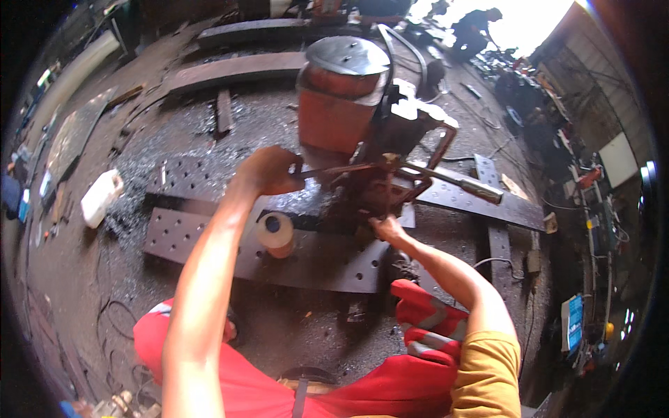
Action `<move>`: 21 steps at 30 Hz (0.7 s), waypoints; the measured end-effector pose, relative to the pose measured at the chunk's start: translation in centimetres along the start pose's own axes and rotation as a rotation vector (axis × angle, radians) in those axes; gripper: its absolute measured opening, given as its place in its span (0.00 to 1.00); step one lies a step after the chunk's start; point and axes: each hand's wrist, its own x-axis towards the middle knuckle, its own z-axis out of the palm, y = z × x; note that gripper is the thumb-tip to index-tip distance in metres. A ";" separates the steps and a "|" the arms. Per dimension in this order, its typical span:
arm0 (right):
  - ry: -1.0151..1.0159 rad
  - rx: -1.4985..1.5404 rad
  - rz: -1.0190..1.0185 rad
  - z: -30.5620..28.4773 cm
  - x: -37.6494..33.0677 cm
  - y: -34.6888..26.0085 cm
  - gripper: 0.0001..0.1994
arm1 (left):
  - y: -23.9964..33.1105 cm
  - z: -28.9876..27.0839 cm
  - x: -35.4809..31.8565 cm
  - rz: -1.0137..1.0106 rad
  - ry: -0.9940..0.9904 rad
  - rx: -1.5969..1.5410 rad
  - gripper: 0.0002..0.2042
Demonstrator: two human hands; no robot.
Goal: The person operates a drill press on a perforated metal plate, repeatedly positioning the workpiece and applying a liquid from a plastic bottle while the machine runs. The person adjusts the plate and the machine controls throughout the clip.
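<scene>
A drilling machine (380,191) stands over steel plates with drilled holes, its body dark and greasy. My left hand (268,171) is wrapped round the outer end of a metal lever (334,170) on the machine's left. Another lever, with a thick bright sleeve (481,189), sticks out to the right, untouched. Low at the machine's front, my right hand (389,228) has its fingers drawn together against the lower part; what they hold is hidden. Between my arms a pale plastic bottle (276,235) with a dark opening stands on the near perforated plate (320,268).
Behind the machine sits a big orange container (334,115) with a shiny metal lid. Metal shavings (139,209) litter the floor at left, near a white jerrycan (102,198). Another perforated beam (481,202) lies at right. A person (475,33) crouches far back.
</scene>
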 end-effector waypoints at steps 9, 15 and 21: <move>0.046 0.364 0.118 -0.7 -0.9 -1.8 0.13 | -0.2 0.2 -0.4 0.044 0.039 -0.014 0.18; 0.010 0.373 0.106 -1.2 -1.4 -2.0 0.13 | -0.3 0.2 -0.3 0.040 0.036 -0.004 0.19; 0.044 0.302 0.095 -1.3 -1.1 -1.2 0.14 | -0.3 0.5 -0.1 0.055 0.055 -0.007 0.20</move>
